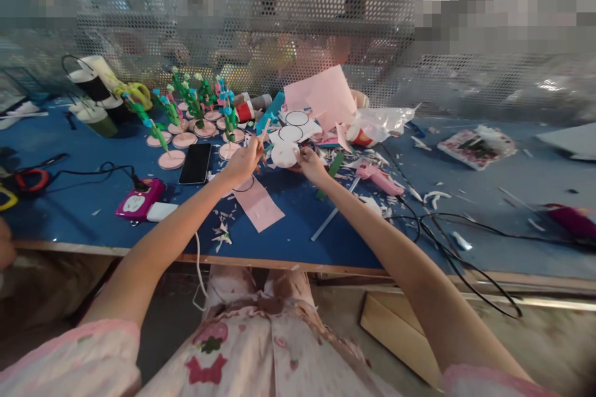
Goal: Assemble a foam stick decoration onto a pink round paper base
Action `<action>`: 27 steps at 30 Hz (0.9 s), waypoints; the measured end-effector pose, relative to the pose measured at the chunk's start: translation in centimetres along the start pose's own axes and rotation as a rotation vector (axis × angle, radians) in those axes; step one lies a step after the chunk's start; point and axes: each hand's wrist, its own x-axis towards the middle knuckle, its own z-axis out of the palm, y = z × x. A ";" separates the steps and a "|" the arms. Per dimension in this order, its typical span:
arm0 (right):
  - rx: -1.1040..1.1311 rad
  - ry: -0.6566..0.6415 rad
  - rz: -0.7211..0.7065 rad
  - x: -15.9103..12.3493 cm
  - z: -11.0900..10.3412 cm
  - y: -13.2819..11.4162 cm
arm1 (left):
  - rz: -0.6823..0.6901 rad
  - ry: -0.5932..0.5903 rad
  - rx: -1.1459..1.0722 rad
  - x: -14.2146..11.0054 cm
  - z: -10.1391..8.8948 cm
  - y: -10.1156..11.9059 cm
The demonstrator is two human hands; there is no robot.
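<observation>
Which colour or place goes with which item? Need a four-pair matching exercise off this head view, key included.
Things:
1. phone
2. glue gun
3. disc
4. socket box

Matches:
A. white, at the fingertips of the right hand
B. magenta
C. black, lying flat
D. pink, to the right of both hands

Pairs: 1-C, 2-D, 3-A, 4-B

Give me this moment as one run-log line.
Right hand: pinching white disc at edge; left hand: near disc, hold unclear; phone: flat on blue table; pink glue gun: right of phone
</observation>
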 end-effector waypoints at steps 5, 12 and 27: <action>-0.276 0.040 -0.223 -2.8 -1.4 -1.1 | -0.111 0.129 -0.369 0.4 0.2 0.5; -0.826 -0.209 -0.698 -5.5 -1.5 -0.2 | -0.194 0.194 -0.665 0.5 0.9 1.3; -0.371 0.041 -0.350 -5.0 -3.0 -0.3 | -0.399 0.115 -0.914 -0.5 3.4 2.7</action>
